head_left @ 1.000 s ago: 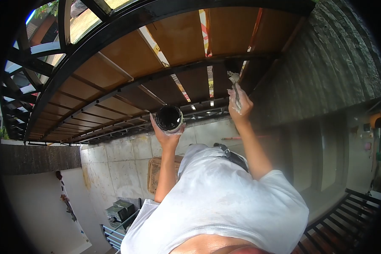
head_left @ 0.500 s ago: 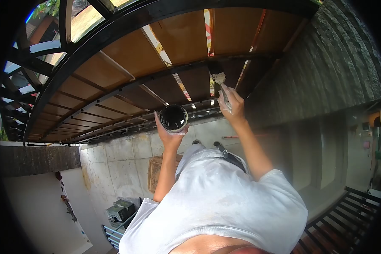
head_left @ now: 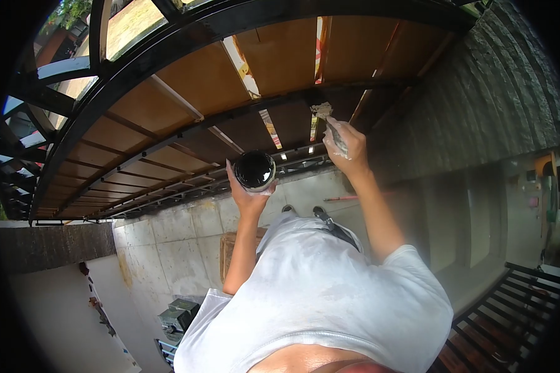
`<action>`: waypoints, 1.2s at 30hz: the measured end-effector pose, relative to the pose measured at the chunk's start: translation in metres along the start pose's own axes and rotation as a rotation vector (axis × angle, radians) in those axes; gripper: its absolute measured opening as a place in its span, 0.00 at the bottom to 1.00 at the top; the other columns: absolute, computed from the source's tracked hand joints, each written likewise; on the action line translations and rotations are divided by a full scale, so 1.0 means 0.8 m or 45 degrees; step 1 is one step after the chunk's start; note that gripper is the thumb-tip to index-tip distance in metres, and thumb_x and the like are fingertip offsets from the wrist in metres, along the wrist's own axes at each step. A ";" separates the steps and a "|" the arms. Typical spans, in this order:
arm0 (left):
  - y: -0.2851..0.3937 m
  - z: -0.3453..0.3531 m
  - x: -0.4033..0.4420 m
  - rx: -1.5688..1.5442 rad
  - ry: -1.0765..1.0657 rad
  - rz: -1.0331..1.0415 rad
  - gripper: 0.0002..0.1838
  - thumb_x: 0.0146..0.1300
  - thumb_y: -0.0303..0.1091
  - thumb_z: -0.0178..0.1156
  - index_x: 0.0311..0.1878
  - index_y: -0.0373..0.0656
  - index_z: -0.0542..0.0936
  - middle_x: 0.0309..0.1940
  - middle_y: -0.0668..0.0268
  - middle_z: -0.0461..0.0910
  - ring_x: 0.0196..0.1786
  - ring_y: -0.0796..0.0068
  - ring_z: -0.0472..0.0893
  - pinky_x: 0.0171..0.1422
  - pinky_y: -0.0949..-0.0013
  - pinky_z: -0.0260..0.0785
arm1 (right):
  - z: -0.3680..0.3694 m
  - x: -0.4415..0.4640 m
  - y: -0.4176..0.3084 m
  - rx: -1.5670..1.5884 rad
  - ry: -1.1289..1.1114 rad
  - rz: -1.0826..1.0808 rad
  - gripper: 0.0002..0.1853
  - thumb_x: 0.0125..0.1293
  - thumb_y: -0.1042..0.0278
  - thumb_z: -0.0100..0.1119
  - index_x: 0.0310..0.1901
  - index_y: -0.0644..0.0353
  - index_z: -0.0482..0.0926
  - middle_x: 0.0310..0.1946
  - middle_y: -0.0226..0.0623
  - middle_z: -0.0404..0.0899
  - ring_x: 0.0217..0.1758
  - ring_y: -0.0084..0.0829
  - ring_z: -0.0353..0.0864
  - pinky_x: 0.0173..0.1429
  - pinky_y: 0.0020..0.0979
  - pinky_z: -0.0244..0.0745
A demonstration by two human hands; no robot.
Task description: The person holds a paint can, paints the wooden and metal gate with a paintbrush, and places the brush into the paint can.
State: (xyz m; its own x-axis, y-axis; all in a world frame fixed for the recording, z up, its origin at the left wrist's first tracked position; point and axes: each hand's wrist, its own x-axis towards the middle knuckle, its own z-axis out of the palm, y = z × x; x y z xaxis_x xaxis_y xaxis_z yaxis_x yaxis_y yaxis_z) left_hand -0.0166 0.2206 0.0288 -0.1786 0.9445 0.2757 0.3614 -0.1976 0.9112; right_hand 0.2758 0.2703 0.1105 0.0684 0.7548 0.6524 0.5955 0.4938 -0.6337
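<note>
My left hand (head_left: 250,194) is wrapped round a round can of black paint (head_left: 255,169), its dark, glossy opening facing up at me. In my right hand (head_left: 352,149) is a paintbrush (head_left: 336,133), gripped by a handle smeared with pale paint. The brush's light-coloured head is up against the black metal rail of the gate (head_left: 280,99), or just beside it; I cannot tell whether the bristles touch. Brown panels (head_left: 280,56) with narrow gaps between them lie behind the rails. White smears mark the fingers of both hands.
A rough grey wall (head_left: 479,105) borders the gate on the right. Below is a tiled floor (head_left: 180,248) with a brown wooden piece (head_left: 228,248) and a dark green box (head_left: 179,316). Black railings (head_left: 510,311) stand at lower right. A red stick (head_left: 348,198) lies on the floor.
My right hand has shifted slightly right and down, with the brush head a little lower on the view. The paint can stays nearly in place. The whole view has tilted slightly.
</note>
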 end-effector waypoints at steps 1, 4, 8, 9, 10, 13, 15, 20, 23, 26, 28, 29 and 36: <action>-0.007 -0.001 0.002 0.004 0.007 0.001 0.81 0.40 0.52 0.94 0.90 0.36 0.48 0.69 0.53 0.81 0.70 0.59 0.83 0.81 0.57 0.72 | -0.006 0.001 0.002 -0.027 0.004 0.031 0.22 0.62 0.81 0.71 0.59 0.69 0.86 0.44 0.53 0.89 0.43 0.52 0.92 0.46 0.41 0.88; -0.021 -0.002 0.007 -0.004 0.016 0.045 0.80 0.40 0.49 0.94 0.89 0.37 0.49 0.69 0.52 0.81 0.70 0.58 0.83 0.81 0.57 0.72 | -0.005 0.006 -0.006 0.022 0.005 0.067 0.20 0.62 0.81 0.71 0.57 0.70 0.87 0.42 0.51 0.89 0.41 0.50 0.92 0.46 0.40 0.87; -0.016 -0.002 0.011 -0.004 0.008 0.031 0.79 0.40 0.47 0.94 0.89 0.36 0.50 0.69 0.52 0.81 0.70 0.57 0.83 0.80 0.56 0.72 | 0.021 0.011 -0.032 0.168 -0.154 -0.007 0.21 0.62 0.80 0.72 0.58 0.70 0.86 0.41 0.50 0.88 0.40 0.51 0.91 0.46 0.41 0.87; -0.016 -0.001 0.013 -0.010 0.006 0.030 0.79 0.40 0.47 0.94 0.89 0.36 0.50 0.69 0.51 0.81 0.70 0.57 0.83 0.80 0.56 0.72 | 0.028 0.013 -0.039 0.144 -0.162 -0.061 0.20 0.64 0.82 0.71 0.59 0.70 0.86 0.40 0.49 0.88 0.39 0.45 0.92 0.46 0.38 0.86; -0.016 -0.002 0.015 -0.013 0.006 0.029 0.78 0.40 0.47 0.93 0.89 0.36 0.50 0.69 0.51 0.81 0.70 0.57 0.83 0.81 0.56 0.72 | 0.032 0.014 -0.044 0.123 -0.170 -0.116 0.19 0.65 0.84 0.70 0.59 0.71 0.86 0.39 0.48 0.89 0.38 0.40 0.93 0.45 0.35 0.86; -0.022 -0.002 0.023 -0.002 -0.011 0.006 0.81 0.39 0.49 0.94 0.90 0.37 0.48 0.69 0.52 0.81 0.70 0.58 0.83 0.81 0.57 0.72 | 0.036 0.019 -0.045 0.149 -0.113 -0.104 0.19 0.65 0.83 0.71 0.58 0.71 0.87 0.40 0.48 0.89 0.38 0.42 0.93 0.45 0.36 0.86; -0.024 -0.004 0.024 0.000 -0.026 -0.014 0.82 0.39 0.51 0.94 0.90 0.37 0.47 0.69 0.53 0.81 0.70 0.59 0.84 0.81 0.57 0.72 | 0.032 0.017 -0.036 0.143 -0.073 0.014 0.19 0.64 0.81 0.71 0.58 0.70 0.87 0.40 0.51 0.89 0.38 0.48 0.92 0.46 0.39 0.87; -0.025 -0.003 0.033 0.011 -0.025 0.001 0.82 0.38 0.51 0.94 0.90 0.37 0.47 0.69 0.53 0.82 0.69 0.60 0.84 0.81 0.57 0.72 | 0.023 0.011 -0.031 -0.095 0.053 0.060 0.19 0.63 0.79 0.73 0.56 0.70 0.86 0.41 0.52 0.89 0.38 0.49 0.93 0.43 0.40 0.88; -0.015 -0.006 0.035 -0.007 -0.022 0.008 0.78 0.40 0.43 0.93 0.88 0.34 0.50 0.67 0.52 0.82 0.70 0.58 0.84 0.81 0.56 0.71 | 0.032 0.013 -0.051 -0.019 0.043 0.054 0.18 0.63 0.81 0.72 0.56 0.71 0.87 0.40 0.51 0.90 0.38 0.46 0.94 0.43 0.37 0.88; -0.012 -0.005 0.041 -0.042 -0.037 0.005 0.77 0.40 0.43 0.93 0.88 0.33 0.50 0.67 0.53 0.82 0.70 0.58 0.84 0.81 0.56 0.71 | 0.051 0.018 -0.067 0.047 -0.004 -0.093 0.18 0.63 0.82 0.72 0.56 0.71 0.87 0.39 0.50 0.89 0.36 0.45 0.92 0.43 0.36 0.87; -0.015 -0.005 0.045 0.005 -0.044 0.042 0.77 0.40 0.43 0.93 0.87 0.32 0.50 0.67 0.53 0.82 0.69 0.58 0.84 0.81 0.56 0.71 | 0.059 0.021 -0.071 0.087 -0.136 -0.087 0.19 0.63 0.82 0.72 0.56 0.70 0.87 0.39 0.49 0.89 0.36 0.46 0.92 0.43 0.37 0.86; -0.016 -0.006 0.047 0.030 -0.045 0.059 0.77 0.40 0.43 0.93 0.87 0.32 0.50 0.67 0.53 0.82 0.69 0.58 0.84 0.81 0.57 0.71 | 0.061 0.021 -0.069 0.078 -0.101 -0.072 0.19 0.63 0.82 0.72 0.56 0.70 0.87 0.38 0.49 0.89 0.36 0.46 0.92 0.43 0.37 0.86; -0.021 -0.004 0.049 -0.033 -0.052 0.024 0.80 0.39 0.47 0.94 0.89 0.36 0.49 0.69 0.52 0.81 0.71 0.58 0.83 0.81 0.57 0.72 | 0.037 0.026 -0.061 -0.045 0.011 0.110 0.18 0.62 0.80 0.73 0.55 0.70 0.87 0.39 0.51 0.89 0.38 0.47 0.93 0.44 0.38 0.87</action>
State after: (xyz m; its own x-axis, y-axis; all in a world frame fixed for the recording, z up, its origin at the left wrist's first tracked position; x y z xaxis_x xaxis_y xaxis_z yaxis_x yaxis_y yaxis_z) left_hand -0.0327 0.2603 0.0255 -0.1346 0.9504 0.2803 0.3405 -0.2213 0.9138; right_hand 0.2244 0.2746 0.1430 0.1272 0.7902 0.5995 0.6148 0.4115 -0.6728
